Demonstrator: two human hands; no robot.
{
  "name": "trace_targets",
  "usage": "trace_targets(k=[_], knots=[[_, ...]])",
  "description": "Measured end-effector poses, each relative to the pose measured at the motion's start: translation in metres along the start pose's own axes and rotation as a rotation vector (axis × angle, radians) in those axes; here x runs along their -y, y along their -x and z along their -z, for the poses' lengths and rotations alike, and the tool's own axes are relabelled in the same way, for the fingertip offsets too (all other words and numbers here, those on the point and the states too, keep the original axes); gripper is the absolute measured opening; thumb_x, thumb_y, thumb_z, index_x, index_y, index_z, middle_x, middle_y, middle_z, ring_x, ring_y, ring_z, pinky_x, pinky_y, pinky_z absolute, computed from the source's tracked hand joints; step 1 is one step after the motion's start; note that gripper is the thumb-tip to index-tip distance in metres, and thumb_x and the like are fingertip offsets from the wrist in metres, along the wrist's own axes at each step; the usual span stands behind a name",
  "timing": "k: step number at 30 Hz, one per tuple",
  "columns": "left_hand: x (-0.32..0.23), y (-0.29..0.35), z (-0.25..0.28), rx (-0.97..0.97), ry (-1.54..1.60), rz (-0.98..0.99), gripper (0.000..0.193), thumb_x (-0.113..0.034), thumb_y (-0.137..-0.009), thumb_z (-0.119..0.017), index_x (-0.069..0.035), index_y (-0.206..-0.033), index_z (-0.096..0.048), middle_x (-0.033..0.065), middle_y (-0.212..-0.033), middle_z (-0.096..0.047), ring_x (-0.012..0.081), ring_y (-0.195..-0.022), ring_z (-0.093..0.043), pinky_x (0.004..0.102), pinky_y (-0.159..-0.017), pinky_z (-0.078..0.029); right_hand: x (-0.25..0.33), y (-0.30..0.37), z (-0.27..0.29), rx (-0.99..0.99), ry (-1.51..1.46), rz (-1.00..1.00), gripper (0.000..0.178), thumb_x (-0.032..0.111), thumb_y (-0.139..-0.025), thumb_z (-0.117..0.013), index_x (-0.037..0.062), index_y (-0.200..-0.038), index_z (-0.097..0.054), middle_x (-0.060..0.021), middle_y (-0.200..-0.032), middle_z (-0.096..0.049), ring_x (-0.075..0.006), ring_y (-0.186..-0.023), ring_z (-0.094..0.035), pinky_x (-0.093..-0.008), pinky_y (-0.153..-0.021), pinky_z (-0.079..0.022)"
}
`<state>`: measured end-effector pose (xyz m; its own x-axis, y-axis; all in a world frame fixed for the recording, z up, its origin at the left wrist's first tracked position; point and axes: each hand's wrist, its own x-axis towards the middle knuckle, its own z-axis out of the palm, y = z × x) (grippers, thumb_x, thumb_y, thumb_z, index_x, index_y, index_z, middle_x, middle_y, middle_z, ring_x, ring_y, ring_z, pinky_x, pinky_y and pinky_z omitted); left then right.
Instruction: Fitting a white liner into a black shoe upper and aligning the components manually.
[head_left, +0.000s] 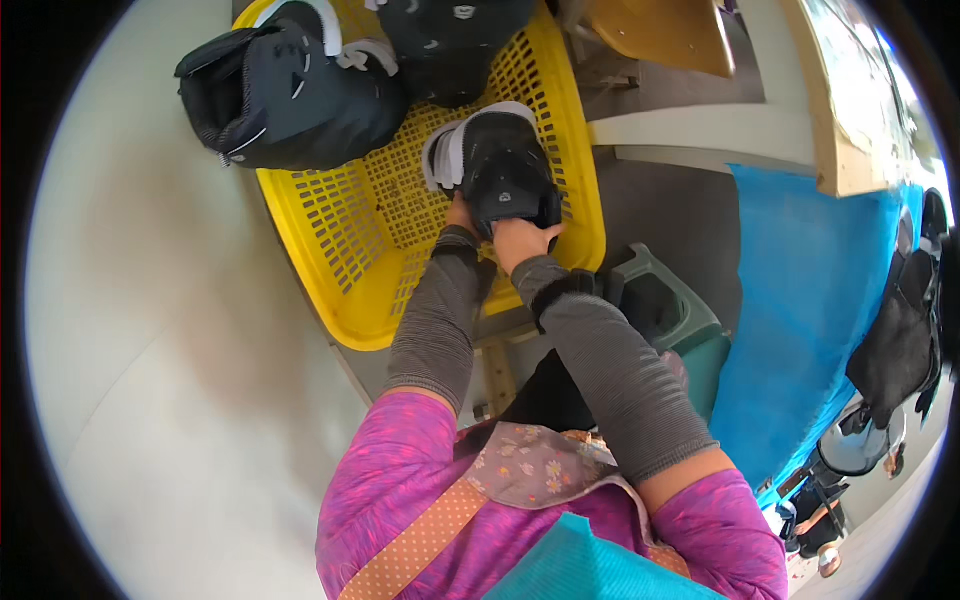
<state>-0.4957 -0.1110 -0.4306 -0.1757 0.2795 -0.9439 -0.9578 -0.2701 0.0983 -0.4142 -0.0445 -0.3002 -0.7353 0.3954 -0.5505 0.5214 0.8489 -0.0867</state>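
Observation:
Both of my hands are on a black padded shoe (pixel 503 150) with white trim, held inside a yellow plastic basket (pixel 590 215). My right hand (pixel 522 240) grips its near end, with the thumb out to the right. Against the shoe's lower left side is my left hand (pixel 459 214), its fingers mostly hidden. Another black shoe (pixel 330 105) lies over the basket's left rim, its dark opening facing left. At the far end sits one more black shoe (pixel 455 45), cut off by the upper edge of the picture.
A pale wall-like surface (pixel 180 300) runs along the left. Right of the basket are a green plastic stool (pixel 665 285), a wooden seat (pixel 665 30) and a blue sheet (pixel 800 320). Dark pieces (pixel 900 330) hang at the far right, with a person (pixel 825 515) below.

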Motion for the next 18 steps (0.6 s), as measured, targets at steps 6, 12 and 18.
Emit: trace_targets(k=[6,12,18], knots=[[-0.042,0.006,0.057,-0.085,-0.481,-0.344,0.045,-0.039,-0.096,-0.056,-0.009,-0.13,-0.056,0.011,-0.12,-0.062,0.0307,-0.11,-0.058,0.0439,-0.086,-0.05,0.017,0.014,0.045,0.167,-0.25,0.019,0.043,0.047,-0.096,-0.05,0.0129,-0.115,-0.065,-0.0106,-0.118,-0.065,-0.0324,-0.109,-0.06,-0.0722,-0.102,-0.029],[0.013,0.199,-0.057,0.17,-0.569,-1.021,0.04,-0.016,-0.096,-0.06,0.001,-0.13,-0.049,0.0118,-0.125,-0.057,0.0228,-0.114,-0.055,0.0332,-0.097,-0.043,-0.085,0.112,0.138,-0.198,-0.857,0.034,0.03,0.032,-0.092,-0.062,0.003,-0.097,-0.067,-0.0161,-0.087,-0.07,-0.034,-0.081,-0.068,-0.04,-0.069,-0.052],[0.12,0.392,-0.091,1.202,-1.246,-1.437,0.037,-0.013,-0.083,-0.075,-0.003,-0.111,-0.053,0.0146,-0.109,-0.057,0.0272,-0.101,-0.057,0.0357,-0.085,-0.047,-0.155,0.203,0.167,-0.781,-1.141,-0.153,0.023,0.019,-0.09,-0.065,-0.0026,-0.099,-0.067,-0.0158,-0.087,-0.071,-0.0218,-0.079,-0.069,-0.0335,-0.073,-0.053]])
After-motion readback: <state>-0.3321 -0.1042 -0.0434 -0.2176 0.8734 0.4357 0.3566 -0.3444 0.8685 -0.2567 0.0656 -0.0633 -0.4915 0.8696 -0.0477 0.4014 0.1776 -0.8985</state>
